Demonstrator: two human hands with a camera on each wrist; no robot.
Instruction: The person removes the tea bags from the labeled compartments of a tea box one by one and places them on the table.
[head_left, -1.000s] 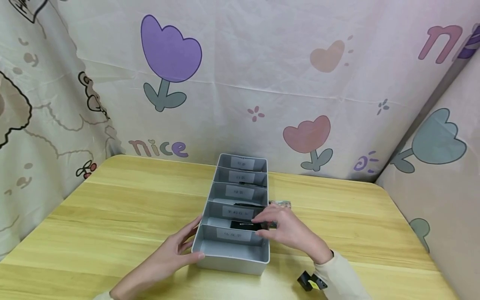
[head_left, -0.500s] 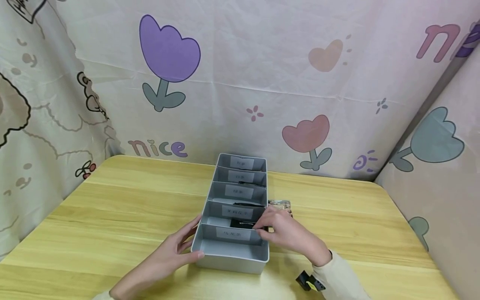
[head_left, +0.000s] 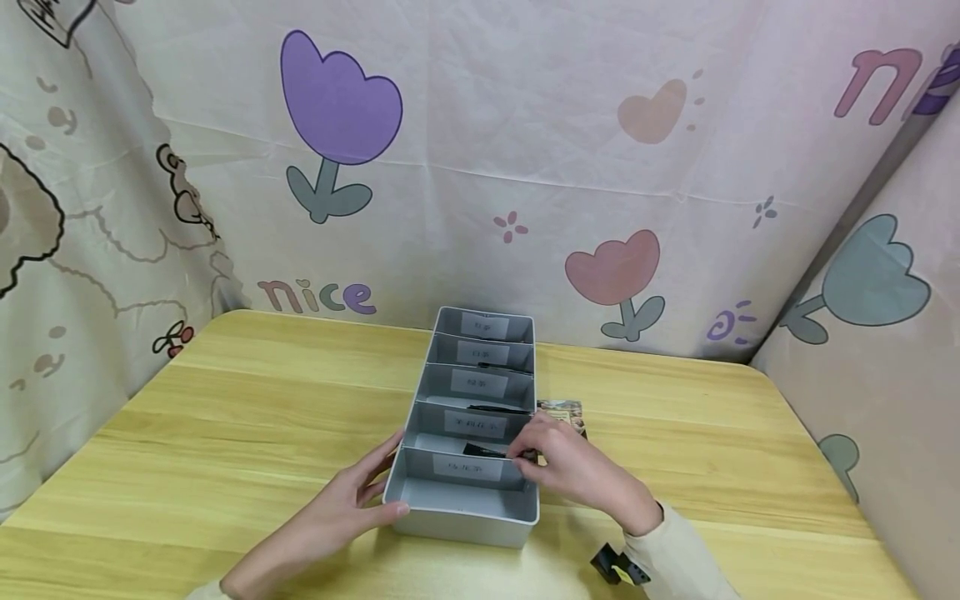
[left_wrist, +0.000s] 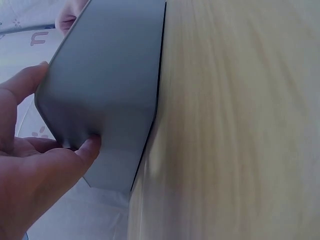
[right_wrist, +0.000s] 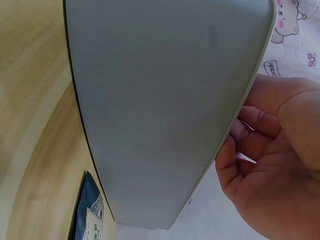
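Note:
A grey divided storage box [head_left: 465,533] has several labelled compartments in a row. My left hand [head_left: 341,508] holds its near left corner, fingers along the left side and thumb at the front; the left wrist view shows a fingertip at the rim and the thumb against the wall. Over the second compartment from the front, my right hand [head_left: 566,462] pinches a dark tea packet [head_left: 480,451] between thumb and fingers. Part of that packet is hidden behind the fingers. In the right wrist view the box's side wall [right_wrist: 155,110] covers the fingertips.
Another packet with a printed picture [head_left: 564,412] lies on the wooden table [head_left: 262,400] against the box's right side. Dark packets [head_left: 498,409] rest in compartments farther back. A patterned curtain [head_left: 450,100] hangs close behind the table.
My right thumb and fingers have come together on the dark packet, which now shows less of its face and sits tilted in its compartment. The left hand has stayed on the box.

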